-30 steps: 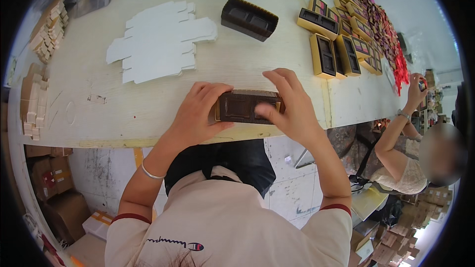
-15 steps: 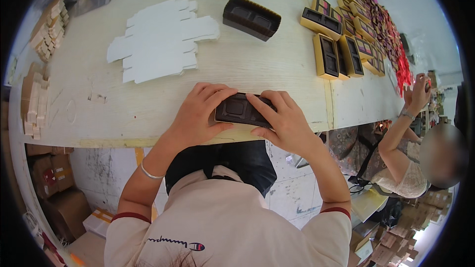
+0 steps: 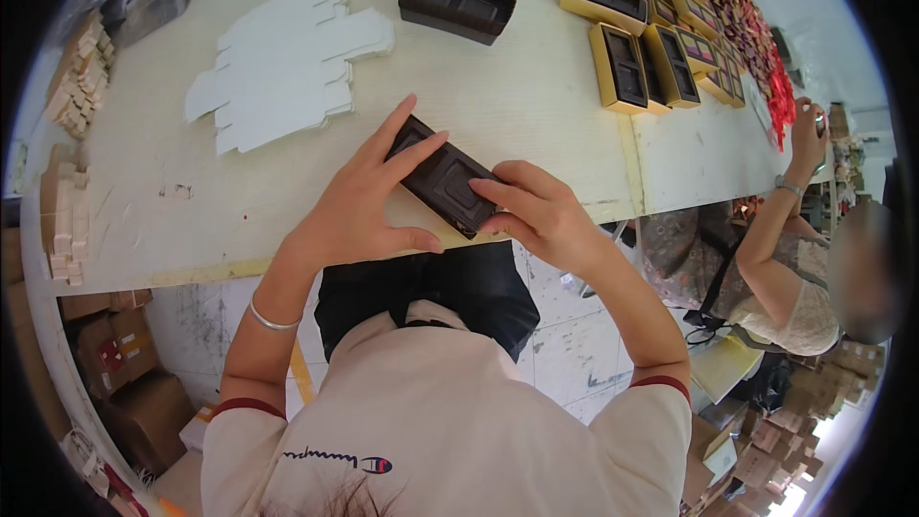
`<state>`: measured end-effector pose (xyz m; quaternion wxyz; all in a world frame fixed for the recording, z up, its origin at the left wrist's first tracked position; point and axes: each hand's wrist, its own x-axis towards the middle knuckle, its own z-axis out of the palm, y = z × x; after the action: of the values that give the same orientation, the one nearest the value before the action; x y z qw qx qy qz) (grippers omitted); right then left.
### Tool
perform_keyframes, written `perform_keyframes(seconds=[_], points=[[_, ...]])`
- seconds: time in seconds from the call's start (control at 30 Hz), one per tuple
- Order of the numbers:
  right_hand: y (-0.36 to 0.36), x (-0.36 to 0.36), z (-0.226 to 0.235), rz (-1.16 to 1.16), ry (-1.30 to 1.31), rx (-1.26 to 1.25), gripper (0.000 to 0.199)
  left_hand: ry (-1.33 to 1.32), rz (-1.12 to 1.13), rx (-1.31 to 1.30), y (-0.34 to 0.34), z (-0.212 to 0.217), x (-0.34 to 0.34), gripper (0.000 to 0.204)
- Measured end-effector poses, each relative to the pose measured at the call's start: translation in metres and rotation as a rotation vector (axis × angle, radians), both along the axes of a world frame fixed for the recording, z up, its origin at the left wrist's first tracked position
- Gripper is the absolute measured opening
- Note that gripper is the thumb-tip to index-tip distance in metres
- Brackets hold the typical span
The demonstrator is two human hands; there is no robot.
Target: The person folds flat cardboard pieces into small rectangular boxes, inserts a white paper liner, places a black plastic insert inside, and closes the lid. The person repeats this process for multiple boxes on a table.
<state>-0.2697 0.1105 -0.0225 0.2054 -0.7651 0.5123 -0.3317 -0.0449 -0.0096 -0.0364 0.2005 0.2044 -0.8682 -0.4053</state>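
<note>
A dark brown plastic tray (image 3: pixel 443 182) with moulded compartments sits in a narrow box with a thin gold edge, slanted across the table near its front edge. My right hand (image 3: pixel 548 213) pinches its near right end, fingertips on the top and thumb low on the side. Around the far left end, my left hand (image 3: pixel 349 196) has its fingers spread, one fingertip over the tray and the thumb stretched out apart from it. Beyond lies a stack of flat white carton blanks (image 3: pixel 282 67). Nested dark plastic trays (image 3: pixel 458 2) stand to their right.
Gold boxes with dark trays (image 3: pixel 620 67) stand at the far right, beside a heap of small colourful pieces (image 3: pixel 737 33). Folded cartons (image 3: pixel 65 215) line the left edge. A co-worker's raised hand (image 3: pixel 809 139) is at the right. Brown cartons (image 3: pixel 124 349) sit below the table.
The box with the tray has turned from nearly level to a slant, its right end nearer me. My left fingers have spread, and the right hand has shifted to the near right end.
</note>
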Motion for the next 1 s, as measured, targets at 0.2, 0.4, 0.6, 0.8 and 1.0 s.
perform_keyframes(seconds=[0.2,0.4,0.6,0.8,1.0], points=[[0.0,0.002,0.013,0.054,0.146,0.044,0.038,-0.127,0.06,-0.285,0.014,0.01,-0.012,0.087],[-0.014,-0.003,0.004,0.076,-0.019,0.129,0.035,-0.184,0.095,-0.393,0.024,0.008,-0.019,0.074],[-0.013,-0.011,0.002,0.104,0.061,0.135,0.034,-0.23,0.075,-0.551,0.025,0.001,-0.019,0.065],[-0.004,0.007,0.007,-0.008,0.093,0.079,0.025,-0.263,0.024,-0.585,0.021,-0.001,-0.016,0.058],[0.001,0.032,-0.014,-0.23,0.185,-0.218,0.024,-0.172,-0.042,-0.252,0.002,0.006,-0.001,0.059]])
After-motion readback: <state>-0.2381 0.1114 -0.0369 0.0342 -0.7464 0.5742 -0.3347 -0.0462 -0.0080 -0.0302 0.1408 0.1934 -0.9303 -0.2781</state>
